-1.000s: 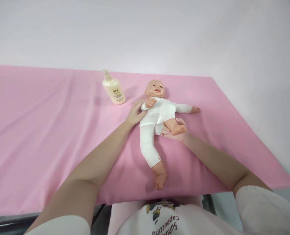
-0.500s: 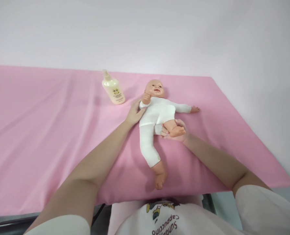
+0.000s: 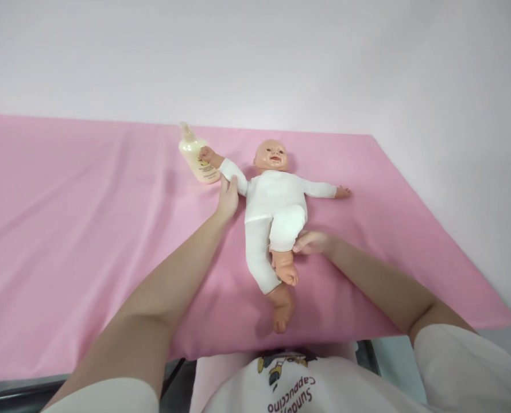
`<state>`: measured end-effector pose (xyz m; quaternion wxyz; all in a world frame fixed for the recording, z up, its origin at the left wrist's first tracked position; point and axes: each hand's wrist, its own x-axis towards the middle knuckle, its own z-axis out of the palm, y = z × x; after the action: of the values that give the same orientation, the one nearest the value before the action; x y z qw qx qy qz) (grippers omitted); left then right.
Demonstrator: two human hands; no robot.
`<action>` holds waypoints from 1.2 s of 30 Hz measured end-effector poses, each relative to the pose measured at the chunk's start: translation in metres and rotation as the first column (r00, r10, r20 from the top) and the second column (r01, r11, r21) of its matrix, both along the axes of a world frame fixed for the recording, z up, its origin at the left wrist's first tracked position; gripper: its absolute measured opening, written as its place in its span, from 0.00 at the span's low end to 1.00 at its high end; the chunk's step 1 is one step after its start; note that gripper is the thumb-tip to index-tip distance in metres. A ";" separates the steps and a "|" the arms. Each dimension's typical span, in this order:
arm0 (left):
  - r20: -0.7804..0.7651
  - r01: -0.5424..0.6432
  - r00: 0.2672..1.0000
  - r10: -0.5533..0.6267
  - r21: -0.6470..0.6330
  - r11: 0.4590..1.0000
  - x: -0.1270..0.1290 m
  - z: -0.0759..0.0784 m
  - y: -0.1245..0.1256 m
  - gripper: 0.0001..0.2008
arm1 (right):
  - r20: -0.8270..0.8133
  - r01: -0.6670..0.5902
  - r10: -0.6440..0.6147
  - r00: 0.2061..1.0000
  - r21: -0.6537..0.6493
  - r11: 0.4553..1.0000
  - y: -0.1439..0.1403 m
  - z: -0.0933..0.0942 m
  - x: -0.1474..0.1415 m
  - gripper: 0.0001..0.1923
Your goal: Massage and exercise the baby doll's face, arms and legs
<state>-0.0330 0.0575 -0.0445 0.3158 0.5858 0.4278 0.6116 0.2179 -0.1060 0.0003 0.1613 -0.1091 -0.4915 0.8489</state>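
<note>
A baby doll (image 3: 273, 193) with a white cloth body lies face up, its head away from me. My left hand (image 3: 228, 198) is closed around the doll's sleeved arm on the left, lifting it outward; some fingers are hidden behind the sleeve. That arm's small fist overlaps the lotion bottle (image 3: 192, 151) in view; whether they touch, I cannot tell. At the lower right, my right hand (image 3: 313, 242) grips the doll's bent leg from beneath, near the ankle. The raised foot hangs above the other leg, which lies stretched toward me.
A pink sheet (image 3: 87, 229) with soft folds covers the table. Its near edge runs just in front of my shirt (image 3: 298, 384). Behind the table rises a plain pale wall (image 3: 255, 63).
The doll's left-side arm has swung from its chest out to the left with my left hand. My right hand has brought the bent leg down and inward, toward the other leg.
</note>
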 end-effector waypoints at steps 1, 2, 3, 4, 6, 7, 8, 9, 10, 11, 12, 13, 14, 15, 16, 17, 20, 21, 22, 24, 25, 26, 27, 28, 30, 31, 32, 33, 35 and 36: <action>-0.003 -0.013 1.000 0.013 0.002 1.000 0.000 -0.001 0.001 0.26 | 0.013 0.006 -0.006 1.000 -0.003 1.000 0.000 0.000 0.000 0.17; -0.012 -0.022 1.000 0.022 0.005 1.000 0.000 -0.002 0.002 0.25 | 0.018 0.015 -0.015 1.000 -0.009 1.000 0.000 0.000 0.000 0.16; -0.029 -0.025 0.999 0.025 0.006 1.000 0.000 -0.002 0.002 0.25 | 0.016 0.019 -0.019 1.000 -0.015 1.000 0.000 0.000 0.000 0.16; -0.050 -0.023 0.998 0.023 0.005 1.000 0.000 -0.002 0.002 0.24 | 0.009 0.021 -0.021 1.000 -0.021 1.000 0.000 -0.001 0.000 0.15; -0.095 -0.010 0.995 0.009 -0.005 1.000 0.001 -0.002 0.002 0.25 | -0.019 0.013 -0.013 1.000 -0.023 1.000 0.001 -0.002 0.000 0.14; -0.113 -0.005 0.994 0.003 -0.010 1.000 0.001 -0.002 0.002 0.26 | -0.032 0.007 -0.008 0.999 -0.020 1.000 0.001 -0.002 0.000 0.14; -0.123 -0.004 0.992 0.002 -0.013 1.000 0.000 -0.002 0.001 0.27 | -0.039 0.002 -0.003 0.999 -0.018 1.000 0.001 -0.003 0.000 0.13; -0.126 -0.007 0.992 0.006 -0.012 1.000 0.000 -0.001 0.001 0.28 | -0.040 -0.001 0.000 0.999 -0.019 1.000 0.001 -0.002 0.000 0.13; -0.126 -0.012 0.992 0.011 -0.006 1.000 0.000 -0.001 0.000 0.29 | -0.037 -0.006 0.005 0.999 -0.022 1.000 0.001 -0.002 -0.001 0.13; -0.127 -0.015 0.992 0.016 0.005 1.000 0.000 0.000 0.000 0.30 | -0.035 -0.009 0.008 0.999 -0.025 1.000 0.001 -0.002 -0.001 0.14; -0.133 -0.015 0.991 0.017 0.018 1.000 0.000 0.000 -0.001 0.30 | -0.034 -0.011 0.010 0.999 -0.028 1.000 0.001 -0.001 -0.001 0.14; -0.145 -0.011 0.989 0.016 0.031 0.999 0.000 0.000 -0.001 0.30 | -0.035 -0.015 0.014 0.999 -0.030 0.999 0.001 0.000 -0.001 0.15; -0.159 -0.007 0.987 0.014 0.043 0.999 0.000 0.001 -0.002 0.30 | -0.039 -0.018 0.016 0.999 -0.034 0.999 0.001 0.001 -0.001 0.16; -0.172 -0.006 0.985 0.015 0.053 0.999 0.000 0.001 -0.002 0.29 | -0.045 -0.024 0.023 0.999 -0.041 0.999 0.001 0.002 0.000 0.18; -0.180 -0.009 0.983 0.019 0.058 0.998 0.000 0.002 -0.002 0.29 | -0.050 -0.035 0.032 0.998 -0.052 0.998 0.001 0.002 0.001 0.19; -0.182 -0.014 0.983 0.024 0.058 0.998 0.000 0.002 -0.002 0.28 | -0.058 -0.052 0.048 0.997 -0.067 0.996 0.002 0.002 0.002 0.21; -0.170 -0.010 0.985 0.017 0.041 0.999 0.001 0.004 -0.003 0.27 | -0.112 -0.123 0.112 0.987 -0.100 0.987 0.005 -0.004 0.007 0.28; -0.172 0.000 0.985 0.006 0.037 0.999 0.001 0.005 -0.003 0.27 | -0.142 -0.139 0.124 0.982 -0.100 0.985 0.006 -0.007 0.009 0.30; -0.178 0.012 0.984 -0.006 0.037 0.999 0.002 0.006 -0.003 0.26 | -0.178 -0.143 0.124 0.976 -0.098 0.985 0.007 -0.010 0.010 0.31; -0.196 0.035 0.980 -0.024 0.051 0.998 0.003 0.007 -0.005 0.26 | -0.244 -0.110 0.083 0.966 -0.101 0.989 0.008 -0.014 0.011 0.32; -0.205 0.044 0.978 -0.031 0.061 0.997 0.003 0.008 -0.005 0.26 | -0.268 -0.086 0.054 0.962 -0.111 0.990 0.008 -0.015 0.012 0.32; -0.212 0.051 0.977 -0.035 0.069 0.996 0.004 0.008 -0.007 0.26 | -0.288 -0.067 0.029 0.957 -0.124 0.990 0.008 -0.015 0.012 0.32; -0.221 0.057 0.975 -0.039 0.077 0.995 0.004 0.009 -0.008 0.27 | -0.307 -0.063 0.019 0.952 -0.134 0.989 0.008 -0.014 0.011 0.31; -0.233 0.062 0.972 -0.042 0.082 0.995 0.005 0.010 -0.009 0.26 | -0.328 -0.064 0.015 0.945 -0.141 0.988 0.008 -0.013 0.011 0.31; -0.274 0.077 0.961 -0.047 0.101 0.992 0.006 0.014 -0.013 0.25 | -0.371 -0.073 0.016 0.928 -0.139 0.988 0.008 -0.009 0.009 0.29; -0.306 0.093 0.951 -0.053 0.117 0.989 0.006 0.016 -0.014 0.24 | -0.390 -0.058 -0.001 0.921 -0.138 0.989 0.009 -0.008 0.009 0.29; -0.347 0.121 0.935 -0.067 0.138 0.983 0.006 0.019 -0.016 0.23 | -0.395 -0.022 -0.038 0.918 -0.146 0.989 0.010 -0.007 0.009 0.28; -0.393 0.160 0.916 -0.085 0.162 0.974 0.006 0.022 -0.018 0.21 | -0.385 0.030 -0.091 0.918 -0.161 0.986 0.011 -0.006 0.009 0.28; -0.477 0.242 0.870 -0.120 0.202 0.949 0.007 0.029 -0.022 0.18 | -0.330 0.146 -0.209 0.921 -0.207 0.967 0.013 -0.005 0.010 0.27; -0.507 0.273 0.852 -0.132 0.215 0.938 0.007 0.032 -0.023 0.18 | -0.292 0.193 -0.258 0.921 -0.233 0.953 0.014 -0.005 0.010 0.27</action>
<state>-0.0257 0.0340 -0.0126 0.1760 0.8008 0.3378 0.4622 0.2284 -0.0921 -0.0045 0.3239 -0.0422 -0.3555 0.8757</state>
